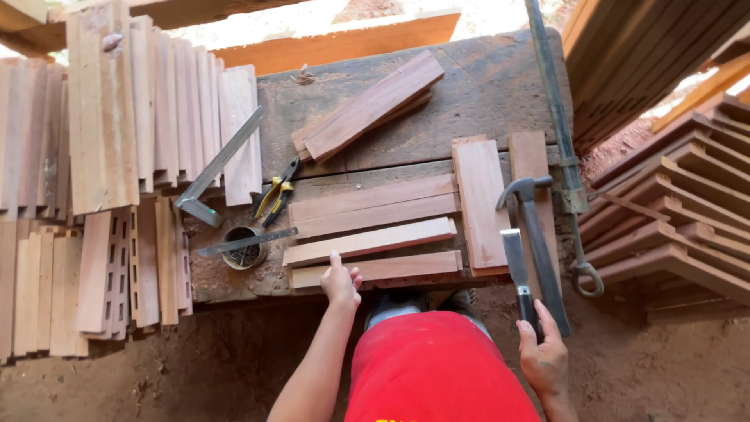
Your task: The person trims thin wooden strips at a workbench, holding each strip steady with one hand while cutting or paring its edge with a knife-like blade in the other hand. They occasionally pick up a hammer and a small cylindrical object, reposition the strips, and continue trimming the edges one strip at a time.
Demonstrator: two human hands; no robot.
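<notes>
**A:** From the head camera, what is each hand doing?

**B:** The left hand point(341, 283) lies at the near edge of the worktop point(500, 86), fingers loosely curled, thumb stretched onto the near plank point(375, 269). It touches that plank but grips nothing. The right hand point(541, 355) is closed round two handles together: a claw hammer point(537, 234) and a chisel point(516, 262), both pointing away from the person, over the worktop's right end.

**A:** And the planks?

**B:** Four reddish planks lie side by side across the worktop in front of the person; the left hand is on the nearest one. Two short boards point(478, 199) lie lengthwise to their right, partly under the hammer and chisel. A further pair of planks point(367, 105) lies slanted farther back.

**A:** What else is close?

**B:** Left of the planks: a metal try square point(219, 168), yellow-handled pliers point(275, 195), a round tin point(244, 252) with a flat metal ruler point(246, 242) across it. A long bar clamp point(558, 125) runs along the worktop's right edge. Stacked slats point(117, 141) stand to the left, notched timber point(672, 227) to the right. The person's red garment point(433, 367) hides the ground directly below.
</notes>
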